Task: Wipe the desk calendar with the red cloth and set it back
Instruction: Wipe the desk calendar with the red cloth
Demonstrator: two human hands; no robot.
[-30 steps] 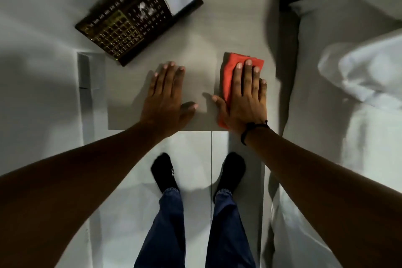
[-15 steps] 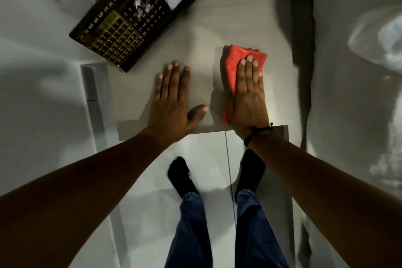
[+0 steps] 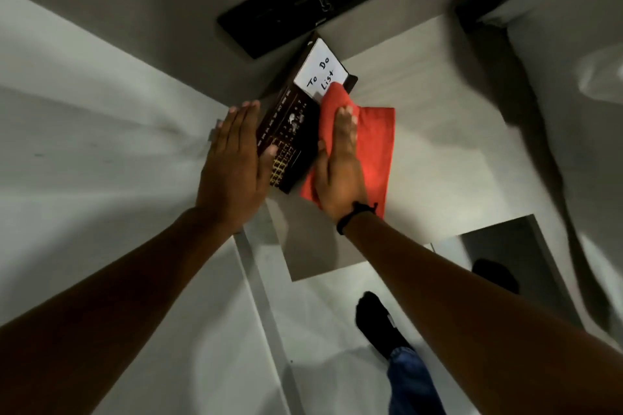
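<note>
The calendar (image 3: 286, 131) stands at the back of the surface (image 3: 421, 131); it looks stiff and light, so I hold its edges. My left hand (image 3: 232, 162) is flat, fingers together, against its side. My right hand (image 3: 340, 162) presses the soft cloth (image 3: 374, 145).

Dim, motion-blurred, wide-angle edge distortion

Both forearms are bare, with no sleeves in view. The right hand (image 3: 340, 175) has a thin black band (image 3: 354, 214) around the wrist, knotted with a short loose end; the left hand (image 3: 232, 172) wears nothing. Below, 1 leg shows blue denim jeans (image 3: 409, 381) with a gathered cuff over a black sock (image 3: 379, 325).
</note>
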